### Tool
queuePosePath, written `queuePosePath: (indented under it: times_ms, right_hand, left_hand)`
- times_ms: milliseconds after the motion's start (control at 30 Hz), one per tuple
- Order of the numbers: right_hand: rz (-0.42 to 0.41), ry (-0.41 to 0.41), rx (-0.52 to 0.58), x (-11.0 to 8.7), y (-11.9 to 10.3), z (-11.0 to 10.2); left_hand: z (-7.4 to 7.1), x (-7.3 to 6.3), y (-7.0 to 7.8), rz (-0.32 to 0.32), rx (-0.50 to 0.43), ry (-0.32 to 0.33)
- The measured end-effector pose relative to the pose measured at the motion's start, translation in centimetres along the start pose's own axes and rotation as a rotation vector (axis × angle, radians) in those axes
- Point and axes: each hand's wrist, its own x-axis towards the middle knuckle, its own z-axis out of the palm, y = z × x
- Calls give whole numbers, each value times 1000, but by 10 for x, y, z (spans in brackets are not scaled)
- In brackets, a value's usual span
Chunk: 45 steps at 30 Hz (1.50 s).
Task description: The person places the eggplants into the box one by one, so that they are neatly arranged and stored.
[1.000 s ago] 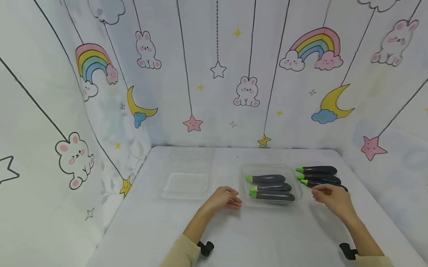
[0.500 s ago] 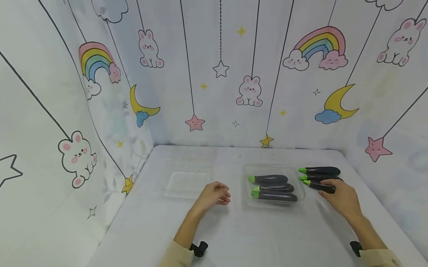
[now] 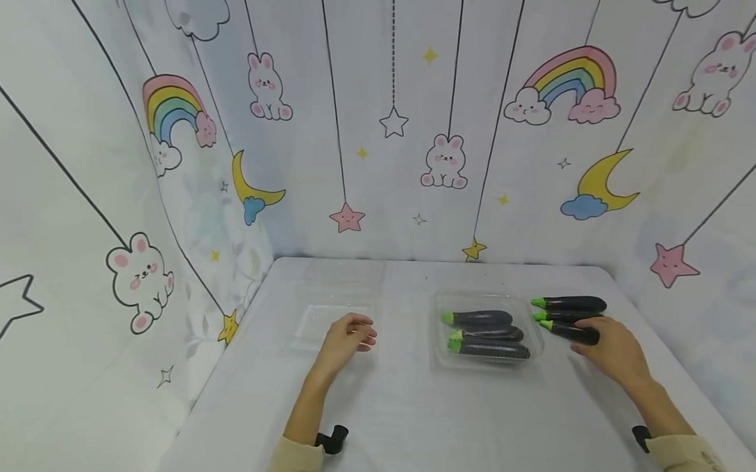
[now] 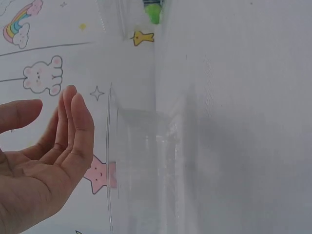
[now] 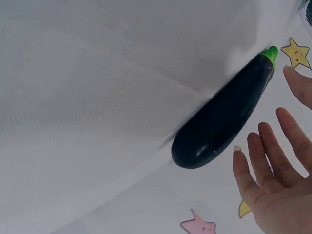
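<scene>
Eggplant point(image 3: 570, 331) beside right hand point(image 3: 616, 353) is best gripped gently around its middle; this hand looks relaxed, holding nothing, and left hand point(image 3: 344, 343) is also released.

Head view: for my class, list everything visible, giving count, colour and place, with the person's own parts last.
loose eggplants: 3, black with green ends, table's right side
boxed eggplants: 3 visible, black and green, in filled container
filled container: 1, clear, table centre-right
second container: 1, clear, table left
table: 1, white, under the containers
backdrop: 1, white, behind and beside table
rabbits: 4, white and pink, backdrop
rainbows: 2, multicoloured, backdrop
crescent moons: 2, yellow, backdrop
stars: many, yellow, pink or outlined, backdrop
clouds: several, white, pink or blue, backdrop
hanging lines: several, black, backdrop
wrist devices: 2, black, one per wrist
sleeves: 2, beige, forearms
left hand: 1, bare, near second container
right hand: 1, bare, by nearest loose eggplant
</scene>
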Motion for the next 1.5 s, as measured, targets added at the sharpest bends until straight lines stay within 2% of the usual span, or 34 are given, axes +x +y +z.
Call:
queuePosePath:
  times_ms: [200,467,633,833,967,1100,1333,1400,1500]
  right_hand:
    - [17,-16,-15,4,3,-1]
    - [6,-54,-31,7,12,-2]
    - [-19,-62,-46,7,16,0]
    - [-37,-19,-70,12,17,-1]
    - [-27,-17,-94,14,17,0]
    - [-24,-11,-111,15,18,3]
    - [-33,-16,-81,16,22,6]
    - [-39,-23,-79,17,24,6]
    - [-49,-33,-93,19,25,6]
  left_hand:
    - [-21,-3,-6,-4,-38,68]
    - [-52,-7,-10,4,-37,210]
    - [-76,-7,-13,15,-32,336]
    - [-102,-3,-18,-43,28,508]
    - [-113,2,-23,-85,65,589]
    - [-122,7,-30,-110,59,607]
    - [-130,15,-39,-171,87,486]
    - [-130,18,-42,-176,94,470]
    - [-129,22,-45,-173,80,485]
